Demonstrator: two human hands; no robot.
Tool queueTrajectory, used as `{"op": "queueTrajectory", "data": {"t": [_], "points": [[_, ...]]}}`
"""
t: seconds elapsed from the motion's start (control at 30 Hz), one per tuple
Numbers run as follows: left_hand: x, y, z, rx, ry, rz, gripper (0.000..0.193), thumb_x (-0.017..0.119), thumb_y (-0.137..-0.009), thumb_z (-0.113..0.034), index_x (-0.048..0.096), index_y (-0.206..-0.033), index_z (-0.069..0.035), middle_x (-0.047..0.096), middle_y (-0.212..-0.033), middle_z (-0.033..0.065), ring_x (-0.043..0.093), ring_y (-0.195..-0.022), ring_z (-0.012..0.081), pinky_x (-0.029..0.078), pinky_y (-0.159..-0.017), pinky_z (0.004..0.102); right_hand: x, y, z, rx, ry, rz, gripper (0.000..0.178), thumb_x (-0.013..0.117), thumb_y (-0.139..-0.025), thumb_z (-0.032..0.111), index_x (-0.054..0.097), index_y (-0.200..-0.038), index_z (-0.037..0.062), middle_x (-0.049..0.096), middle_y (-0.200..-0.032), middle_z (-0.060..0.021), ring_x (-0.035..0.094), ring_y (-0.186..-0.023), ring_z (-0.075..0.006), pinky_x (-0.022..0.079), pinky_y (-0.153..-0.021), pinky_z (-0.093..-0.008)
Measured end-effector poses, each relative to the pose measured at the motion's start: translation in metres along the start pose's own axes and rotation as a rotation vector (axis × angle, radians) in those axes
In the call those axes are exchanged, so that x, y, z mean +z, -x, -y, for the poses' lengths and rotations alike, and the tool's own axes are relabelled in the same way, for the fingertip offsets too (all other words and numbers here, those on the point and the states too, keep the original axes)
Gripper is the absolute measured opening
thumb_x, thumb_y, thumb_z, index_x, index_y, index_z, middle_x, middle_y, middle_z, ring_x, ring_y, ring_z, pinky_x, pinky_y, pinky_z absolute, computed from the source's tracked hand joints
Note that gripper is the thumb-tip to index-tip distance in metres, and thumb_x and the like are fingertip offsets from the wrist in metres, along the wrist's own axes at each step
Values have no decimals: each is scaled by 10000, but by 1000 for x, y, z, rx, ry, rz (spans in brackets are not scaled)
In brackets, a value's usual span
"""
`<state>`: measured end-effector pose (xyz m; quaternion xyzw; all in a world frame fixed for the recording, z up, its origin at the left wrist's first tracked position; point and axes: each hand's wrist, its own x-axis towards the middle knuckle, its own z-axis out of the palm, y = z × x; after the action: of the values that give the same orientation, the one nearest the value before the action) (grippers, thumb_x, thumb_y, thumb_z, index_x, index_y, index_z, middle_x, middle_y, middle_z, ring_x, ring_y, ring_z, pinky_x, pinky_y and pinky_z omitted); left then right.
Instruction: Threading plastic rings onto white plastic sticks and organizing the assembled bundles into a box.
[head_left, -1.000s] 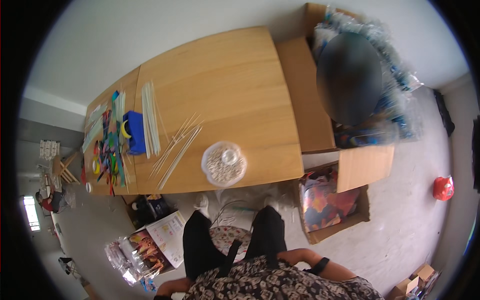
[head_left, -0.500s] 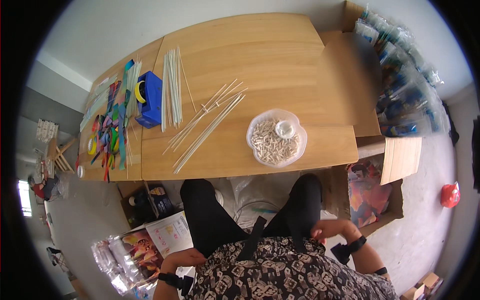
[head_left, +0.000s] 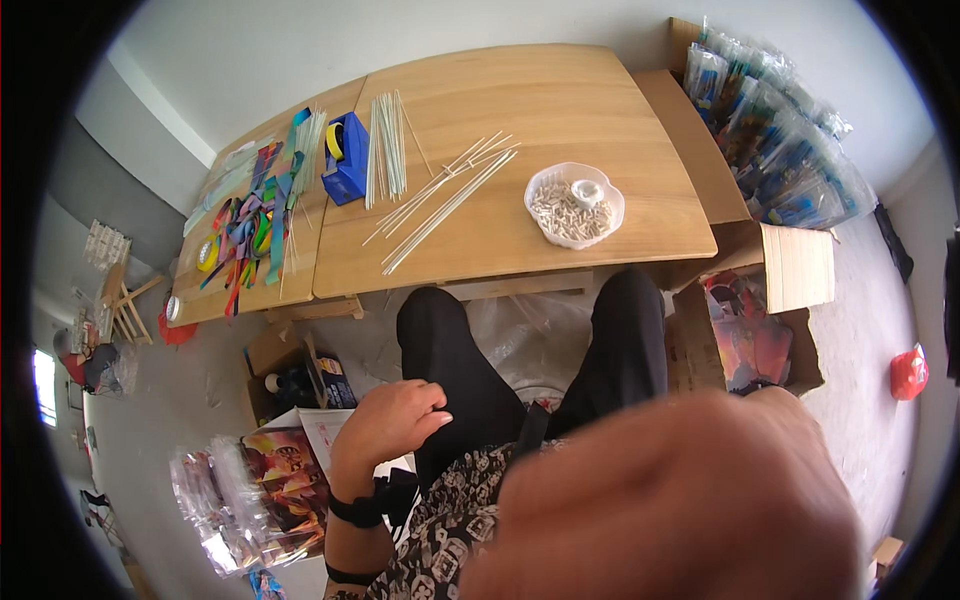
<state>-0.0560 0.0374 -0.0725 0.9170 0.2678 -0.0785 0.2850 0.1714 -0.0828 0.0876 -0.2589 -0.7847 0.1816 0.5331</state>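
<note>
My left hand (head_left: 398, 418) is over my left thigh, its fingers loosely curled and nothing showing in them. My right hand (head_left: 670, 495) is raised very close to the camera, large and blurred, so its fingers cannot be made out. Beyond both hands is the wooden table (head_left: 530, 100). On it stands a clear plastic bowl (head_left: 575, 207) of small whitish pegs, with a small round white container (head_left: 588, 193) inside. Left of the bowl lie thin white sticks (head_left: 450, 205), some joined by small pieces. Another bundle of white sticks (head_left: 386, 150) lies farther back.
A blue tape dispenser (head_left: 345, 165) with yellow tape stands left of the sticks, beside coloured ribbons (head_left: 250, 225). Cardboard boxes (head_left: 800, 270) and plastic-wrapped packets (head_left: 790, 150) crowd the right side. Under the table's left is another open box (head_left: 290, 385); shiny packages (head_left: 235, 500) lie nearer.
My right hand has risen from beside my right hip to right before the camera. My left hand has moved up and forward from my waist over my thigh. The view has shifted.
</note>
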Motion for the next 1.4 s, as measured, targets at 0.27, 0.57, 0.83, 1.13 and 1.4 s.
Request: {"op": "queueTrajectory", "data": {"t": [0.27,0.57,0.83,1.13,1.4], "points": [[24,-6,16,103,72,136,222,578,-804,-253,601,-830,-33,616,-809,150,591,-792,340,467,-675,422,-19,-18,3,341,-174,-124,242,616,-832,215,520,-876,-3,590,-821,-141,583,-562,-179,474,-469,-275],[27,-75,52,189,174,153,226,574,-817,-249,564,-847,-25,605,-825,159,585,-805,349,463,-688,426,-9,-46,-62,-56,576,-782,633,627,-787,444,407,-1052,-88,519,-964,-266,550,-763,-301,481,-662,-343],[21,-87,81,108,134,247,238,558,-845,-279,563,-917,-52,587,-852,141,580,-814,346,467,-704,427,-73,1,-87,-223,532,-1070,596,613,-778,409,422,-1032,-95,513,-968,-257,527,-818,-304,442,-721,-366],[40,-43,76,112,182,13,221,643,-779,-266,638,-846,-56,618,-847,200,601,-827,362,476,-730,458,-77,-30,-43,-644,674,-1088,554,596,-767,370,438,-1009,-103,506,-973,-247,501,-879,-308,399,-788,-392],[52,-65,69,209,117,114,265,563,-840,-290,571,-817,-26,587,-805,161,598,-803,355,471,-687,456,-75,8,12,-757,659,-1126,518,581,-758,336,452,-989,-110,500,-977,-238,478,-934,-311,361,-848,-415]]}}
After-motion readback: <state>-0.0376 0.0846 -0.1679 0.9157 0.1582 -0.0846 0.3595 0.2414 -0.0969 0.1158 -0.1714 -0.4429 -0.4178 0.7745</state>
